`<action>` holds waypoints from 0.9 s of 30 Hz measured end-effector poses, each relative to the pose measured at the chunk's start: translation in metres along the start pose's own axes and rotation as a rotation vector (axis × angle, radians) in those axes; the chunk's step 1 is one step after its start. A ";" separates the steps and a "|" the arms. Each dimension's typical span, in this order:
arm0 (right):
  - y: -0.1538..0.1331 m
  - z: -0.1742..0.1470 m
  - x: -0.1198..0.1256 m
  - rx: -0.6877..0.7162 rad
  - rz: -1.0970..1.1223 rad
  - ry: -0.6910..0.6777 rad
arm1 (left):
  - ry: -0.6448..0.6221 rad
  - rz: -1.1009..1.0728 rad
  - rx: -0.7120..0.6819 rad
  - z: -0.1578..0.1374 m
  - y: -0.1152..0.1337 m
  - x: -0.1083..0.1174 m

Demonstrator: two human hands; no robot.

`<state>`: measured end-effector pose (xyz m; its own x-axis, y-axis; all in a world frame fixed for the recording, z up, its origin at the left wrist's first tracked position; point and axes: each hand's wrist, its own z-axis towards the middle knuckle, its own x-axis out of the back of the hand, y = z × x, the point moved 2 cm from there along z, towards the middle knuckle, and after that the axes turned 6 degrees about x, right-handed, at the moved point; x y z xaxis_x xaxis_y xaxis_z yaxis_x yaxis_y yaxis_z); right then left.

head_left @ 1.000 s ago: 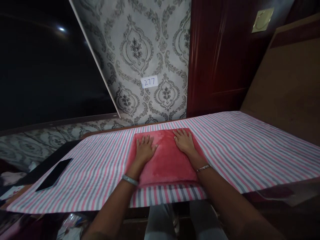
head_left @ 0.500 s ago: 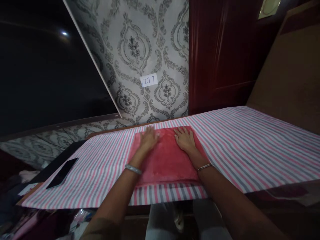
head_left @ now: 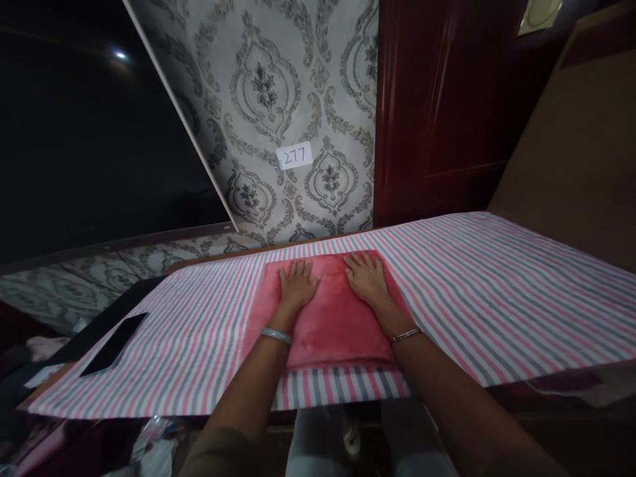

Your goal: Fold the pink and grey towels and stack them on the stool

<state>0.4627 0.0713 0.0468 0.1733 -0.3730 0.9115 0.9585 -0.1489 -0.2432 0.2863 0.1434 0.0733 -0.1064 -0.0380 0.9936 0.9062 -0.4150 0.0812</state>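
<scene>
A folded red cloth (head_left: 332,324), soft-looking like a plush towel, lies flat near the table's front edge. My left hand (head_left: 298,286) rests palm down on its upper left part, fingers stretched out. On the upper right part lies my right hand (head_left: 366,277), also flat with its fingers spread. Neither hand grips the cloth. Beneath it spreads a striped tablecloth (head_left: 457,285) in pink, grey and white. I wear a bangle on each wrist.
A black phone (head_left: 114,346) lies on the left of the tablecloth. A large dark screen (head_left: 99,132) stands at the back left. Behind are a wall with a paper label (head_left: 295,156) and a dark red door (head_left: 442,99). A cardboard sheet (head_left: 581,146) leans at the right.
My left hand has shifted slightly on the red cloth and now lies still and flat. More of the cloth's left edge shows. My right hand stays about where it was.
</scene>
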 end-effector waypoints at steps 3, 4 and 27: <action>-0.001 0.000 0.001 -0.011 0.015 -0.007 | -0.016 0.032 0.133 -0.006 -0.040 0.007; -0.002 0.000 0.002 -0.011 0.017 -0.010 | -0.028 0.035 0.182 -0.010 -0.053 0.008; -0.003 -0.003 0.018 -0.002 0.034 -0.082 | -0.036 -0.037 -0.055 -0.001 -0.028 -0.010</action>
<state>0.4623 0.0622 0.0634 0.2236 -0.3018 0.9268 0.9514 -0.1391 -0.2748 0.2614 0.1549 0.0612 -0.1237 0.0106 0.9923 0.8779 -0.4649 0.1144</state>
